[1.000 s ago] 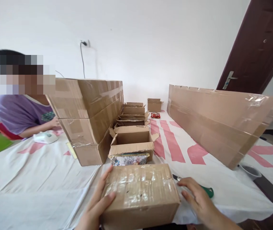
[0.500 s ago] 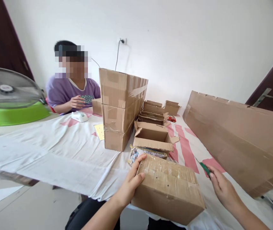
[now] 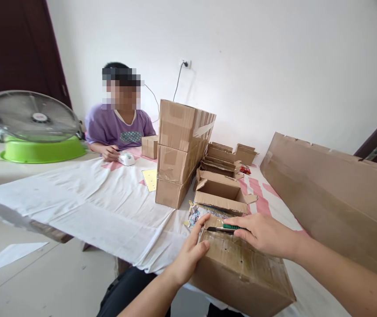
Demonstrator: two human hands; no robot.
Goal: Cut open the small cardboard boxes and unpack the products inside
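Note:
A taped cardboard box [image 3: 241, 279] lies at the near edge of the table. My left hand [image 3: 188, 257] grips its left end, thumb on the top and fingers round the far corner. In my right hand [image 3: 267, 233] is a green utility knife [image 3: 231, 226], closed in the fingers. Its dark blade points left, over the far left part of the taped top; I cannot tell whether it cuts in. Just beyond the box lies a crumpled printed wrapper [image 3: 194, 216], partly hidden. Behind that stands an open cardboard box [image 3: 221, 191] with flaps raised.
Three stacked boxes [image 3: 175, 163] stand left of the open ones. A tall cardboard panel [image 3: 334, 193] runs along the right. Across the table [image 3: 109, 207] sits a person in purple [image 3: 122, 127], a hand by a white device [image 3: 127, 159]. A fan [image 3: 33, 116] stands at left.
My right hand has moved left with the knife, from beside the box to over its top. My left hand keeps its grip. The other person's hand has lowered to the white device.

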